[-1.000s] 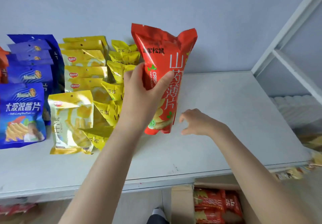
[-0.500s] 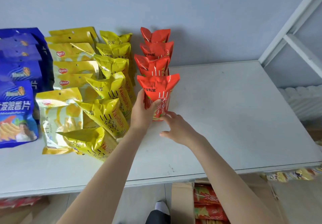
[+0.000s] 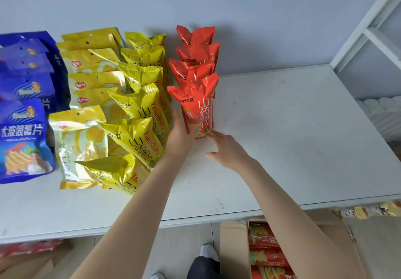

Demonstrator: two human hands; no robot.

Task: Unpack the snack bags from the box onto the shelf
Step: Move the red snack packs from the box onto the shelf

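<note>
Red foil is standing out on the white shelf (image 3: pixel 293 137), where the red bag (image 3: pixel 198 107) is standing upright on its base. The left hand (image 3: pixel 181 135) is curling round the bag's lower left side and gripping it, probably to keep the tall, narrow pack from toppling while it is being settled. The right hand (image 3: pixel 227 148) is lying open just right of the red bag, holding nothing. Its straight fingers are touching the bag's bottom corner, seemingly nudging the base into line.

Directly behind the red bag, the red row (image 3: pixel 195 51) of three matching packs is running back toward the wall (image 3: pixel 217 1). Each top is peeking over the one ahead, so the labels are facing forward as on a shop display. Just left of the red bag, yellow bags (image 3: pixel 143 114) are leaning in a similar file, the nearest tipping forward. Further left, pale yellow bags (image 3: pixel 91 83) and then blue bags (image 3: pixel 23 131) are forming their own files.

Right of the red bag, the shelf surface is showing scuffs and small dark specks. Far right of it, white frame bars (image 3: pixel 368 29) are rising. Below and nearer than the red bag, the cardboard box (image 3: pixel 234 246) is sitting open on the floor. Boxed packs (image 3: pixel 267 255) of the same red are lying flat inside, so the unpacking is looking unfinished.
</note>
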